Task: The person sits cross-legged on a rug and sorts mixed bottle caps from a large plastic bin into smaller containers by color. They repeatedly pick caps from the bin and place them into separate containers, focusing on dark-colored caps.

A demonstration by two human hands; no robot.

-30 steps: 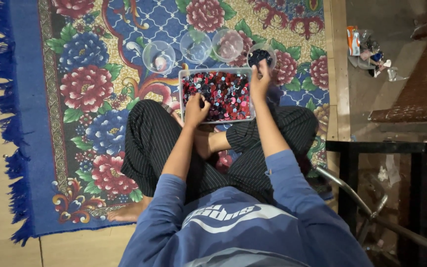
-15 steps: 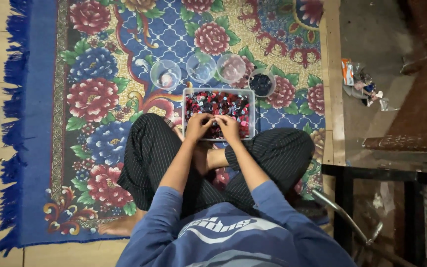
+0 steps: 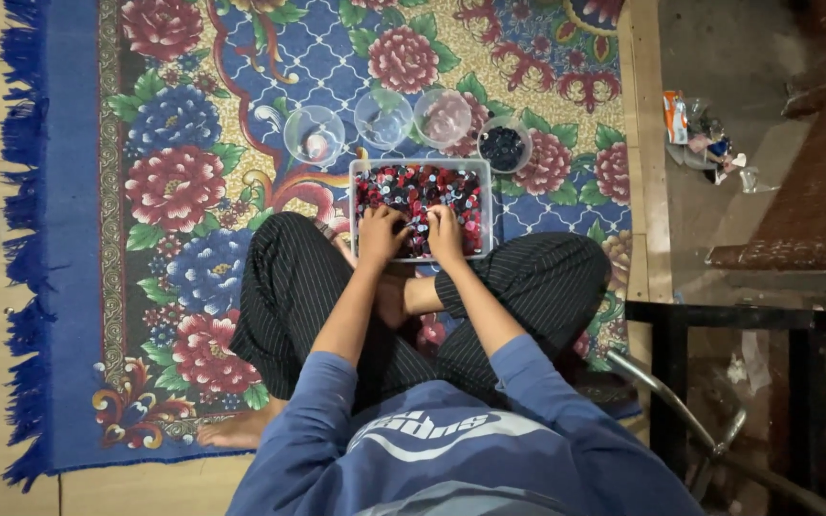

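Sitting cross-legged on the rug [image 3: 145, 191], we rest our left hand [image 3: 381, 232] and right hand [image 3: 446, 234] in the button tray [image 3: 422, 167], fingers curled; we cannot tell whether either holds anything.

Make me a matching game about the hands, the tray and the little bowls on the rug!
Things:
1. left hand
2. right hand
3. rightmost bowl
4. leftmost bowl

States:
a. holds dark blue pieces
b. nearly empty, clear
c. in the button tray, nearer its left side
d. in the button tray, nearer its right side

Pairs: 1-c, 2-d, 3-a, 4-b
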